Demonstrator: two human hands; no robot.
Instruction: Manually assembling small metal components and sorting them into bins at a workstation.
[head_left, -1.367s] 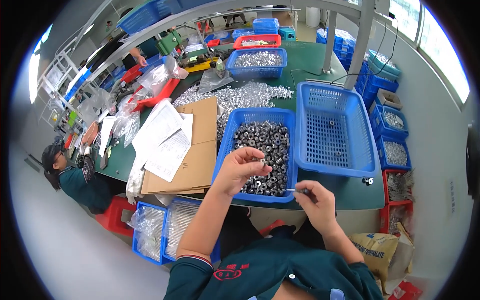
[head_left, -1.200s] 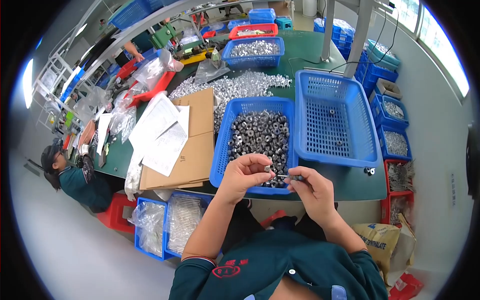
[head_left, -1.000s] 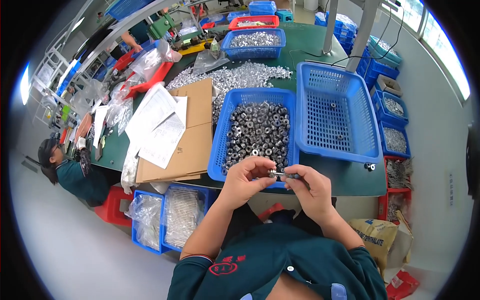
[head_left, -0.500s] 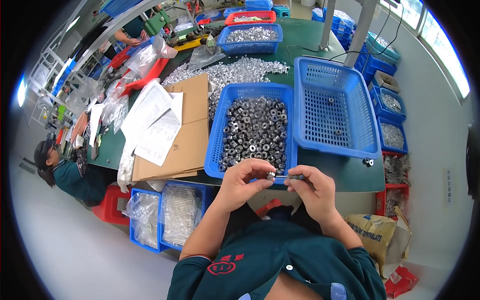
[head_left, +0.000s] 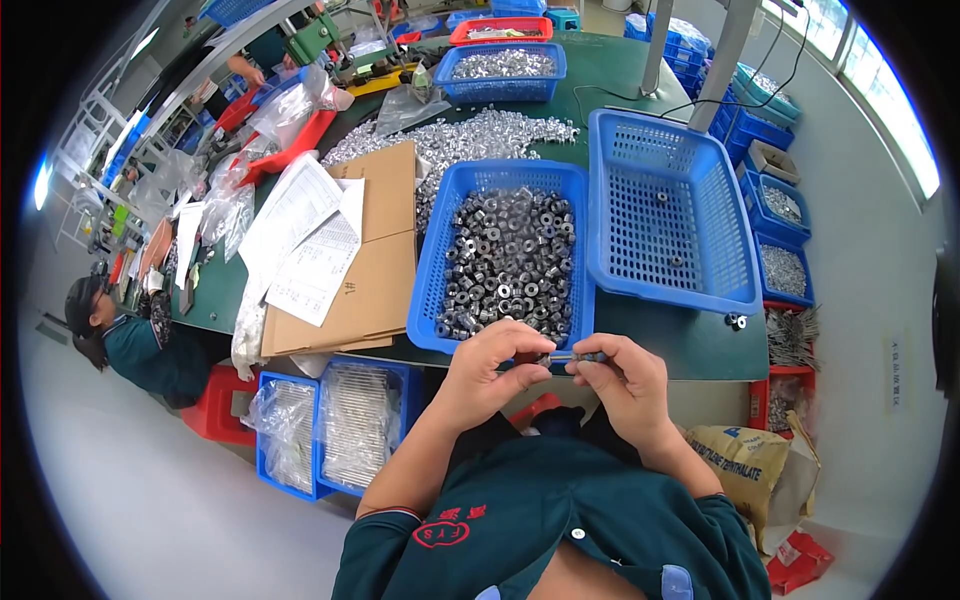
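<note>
Both forearms enter from the lower centre of the frame and converge just below the near edge of the green worktable [head_left: 640, 335]. The left hand [head_left: 495, 365] and right hand [head_left: 620, 375] meet fingertip to fingertip, each pinched on one end of a thin metal pin [head_left: 570, 356] held level between them; a small part on it is too small to identify.

Directly above the hands, a blue basket of dark metal nuts [head_left: 510, 260] occupies the frame centre. To its right sits a nearly empty blue basket [head_left: 670, 210]. Flattened cardboard [head_left: 365, 270] with paper sheets [head_left: 305, 235] lies at centre left. Loose silver parts [head_left: 470, 140] are heaped at upper centre.

A seated person [head_left: 135, 335] works at the left edge.
</note>
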